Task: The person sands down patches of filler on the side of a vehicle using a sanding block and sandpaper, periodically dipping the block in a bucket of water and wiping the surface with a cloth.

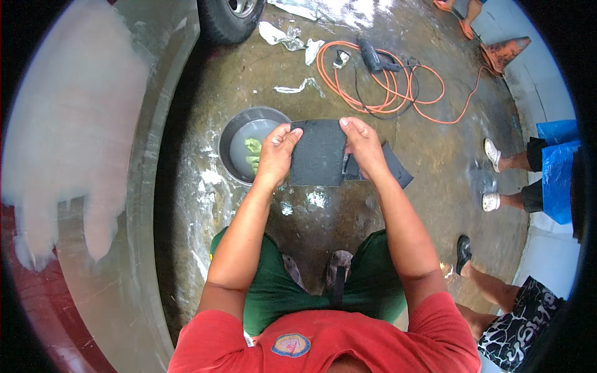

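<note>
Matte, dark, rectangular sheet (318,153)

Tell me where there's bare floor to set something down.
Wet, bare floor lies between the white shoes and the dark sheet behind the right hand. Crowded: the orange cord and dark tool; the basin by the left hand.

One fisheye view from the head, downward over the red shirt (373,332), close above the fingers (352,127).
</note>
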### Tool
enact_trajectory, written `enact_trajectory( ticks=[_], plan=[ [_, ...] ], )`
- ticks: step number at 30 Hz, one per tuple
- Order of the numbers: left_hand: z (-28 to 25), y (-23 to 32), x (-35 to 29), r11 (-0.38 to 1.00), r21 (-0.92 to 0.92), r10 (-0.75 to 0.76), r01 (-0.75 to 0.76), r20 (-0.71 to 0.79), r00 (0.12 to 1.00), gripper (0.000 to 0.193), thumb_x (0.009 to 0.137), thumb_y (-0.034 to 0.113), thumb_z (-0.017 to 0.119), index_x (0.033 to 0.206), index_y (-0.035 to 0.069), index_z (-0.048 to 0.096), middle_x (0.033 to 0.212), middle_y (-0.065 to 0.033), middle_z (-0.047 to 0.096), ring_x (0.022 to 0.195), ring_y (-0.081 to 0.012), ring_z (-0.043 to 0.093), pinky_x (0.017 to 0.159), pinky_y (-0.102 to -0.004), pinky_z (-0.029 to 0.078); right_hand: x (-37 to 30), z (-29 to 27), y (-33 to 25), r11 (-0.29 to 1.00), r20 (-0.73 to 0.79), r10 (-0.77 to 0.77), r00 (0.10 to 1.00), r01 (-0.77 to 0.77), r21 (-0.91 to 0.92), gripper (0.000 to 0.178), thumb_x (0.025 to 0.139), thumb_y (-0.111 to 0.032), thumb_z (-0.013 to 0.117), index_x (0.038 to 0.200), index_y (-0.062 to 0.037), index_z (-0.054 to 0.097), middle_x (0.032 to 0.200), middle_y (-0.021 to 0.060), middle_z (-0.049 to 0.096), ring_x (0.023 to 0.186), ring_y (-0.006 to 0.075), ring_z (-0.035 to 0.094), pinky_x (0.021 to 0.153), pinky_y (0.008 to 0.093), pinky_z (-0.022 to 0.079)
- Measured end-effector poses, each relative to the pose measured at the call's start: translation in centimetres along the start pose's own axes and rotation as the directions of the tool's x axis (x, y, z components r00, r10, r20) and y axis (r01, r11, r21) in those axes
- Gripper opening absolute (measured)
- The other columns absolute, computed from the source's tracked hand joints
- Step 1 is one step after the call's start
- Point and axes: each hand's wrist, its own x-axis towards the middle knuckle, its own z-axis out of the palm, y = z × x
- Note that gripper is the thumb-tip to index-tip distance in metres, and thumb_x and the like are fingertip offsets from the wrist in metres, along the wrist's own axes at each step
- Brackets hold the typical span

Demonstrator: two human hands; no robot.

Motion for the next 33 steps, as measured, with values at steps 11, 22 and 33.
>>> enact_trajectory(
  ticks=[11, 22, 33],
  plan=[
    [-0.7, 1.9, 0.2, 0.997, -0.054, 0.064, -0.064, -0.005, 0.998, 0.008, 0.098, 0.013, 0.058, 0.096, 0.006, 0.063, 0.087, 0.0027, 0.065, 0.077, -0.0050, 0.056, 0.071, -0.0224, 0.045, 0.0, 0.0, 1.1, 0.975, 0.185, -0.047, 0.982, 0.085, -0.206, 0.043, 0.097, -0.042, 0.057, 0.071, -0.0080, 0.050, 0.063, -0.0043, 0.044, 0.059, 0.0072, 0.045, 0.055, 0.0258, 0.039],
    [-2.3, 2.6, 0.3, 0.991, -0.091, 0.085, -0.095, -0.107, 0.991, 0.011, 0.097, 0.013, 0.059, 0.086, 0.011, 0.057, 0.084, 0.0028, 0.061, 0.079, -0.0058, 0.055, 0.075, -0.0236, 0.045, 0.3, 1.2, 1.2, 0.959, 0.349, -0.035, 0.936, 0.130, -0.252, 0.048, 0.096, -0.048, 0.056, 0.075, -0.0050, 0.056, 0.064, -0.0026, 0.049, 0.060, 0.0089, 0.049, 0.057, 0.0282, 0.042],
    [-4.9, 3.4, 0.0, 0.974, -0.112, 0.158, -0.195, -0.280, 0.947, 0.010, 0.098, 0.016, 0.058, 0.096, 0.007, 0.062, 0.086, 0.0015, 0.064, 0.077, -0.0068, 0.055, 0.071, -0.0248, 0.045, 0.8, 3.2, 0.8, 0.984, 0.528, 0.083, 0.845, 0.015, -0.180, 0.039, 0.096, -0.043, 0.059, 0.084, -0.0053, 0.058, 0.072, -0.0030, 0.052, 0.063, 0.0073, 0.052, 0.060, 0.0237, 0.044]
  ],
)
